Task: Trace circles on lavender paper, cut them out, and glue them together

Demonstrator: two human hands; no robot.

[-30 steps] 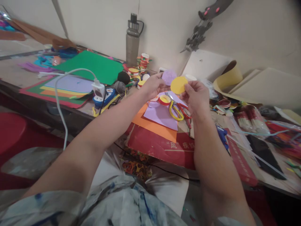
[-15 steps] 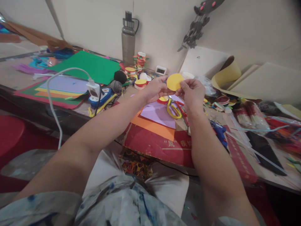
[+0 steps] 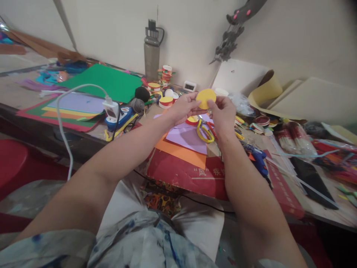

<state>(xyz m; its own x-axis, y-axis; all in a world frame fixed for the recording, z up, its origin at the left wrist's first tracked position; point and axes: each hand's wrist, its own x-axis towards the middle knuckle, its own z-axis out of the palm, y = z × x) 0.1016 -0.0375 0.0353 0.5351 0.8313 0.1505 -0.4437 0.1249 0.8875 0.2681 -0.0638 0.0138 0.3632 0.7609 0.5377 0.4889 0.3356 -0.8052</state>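
Observation:
A round yellow disc (image 3: 205, 97) is held up above the table between my two hands. My left hand (image 3: 187, 107) is closed on its left edge, thumb in front and fingers behind. My right hand (image 3: 223, 111) pinches its right edge. Whether the disc is a loose piece or the top of a small tub, I cannot tell. Beneath my hands lie yellow-handled scissors (image 3: 205, 133), a purple sheet (image 3: 186, 139) and an orange sheet (image 3: 184, 154). A red-and-yellow tub (image 3: 166, 102) stands just beyond my left wrist.
A grey bottle (image 3: 152, 56) stands against the wall. To the left are a green sheet (image 3: 103, 82) and a white plug with a cable (image 3: 111, 111). A blue glue gun (image 3: 258, 158) lies right of my forearm, with a black phone-like slab (image 3: 312, 180) farther right.
The right hand has shifted slightly left and its thumb now lies farther over the disc. The left hand's thumb has come onto the disc's front. The view has tilted a little.

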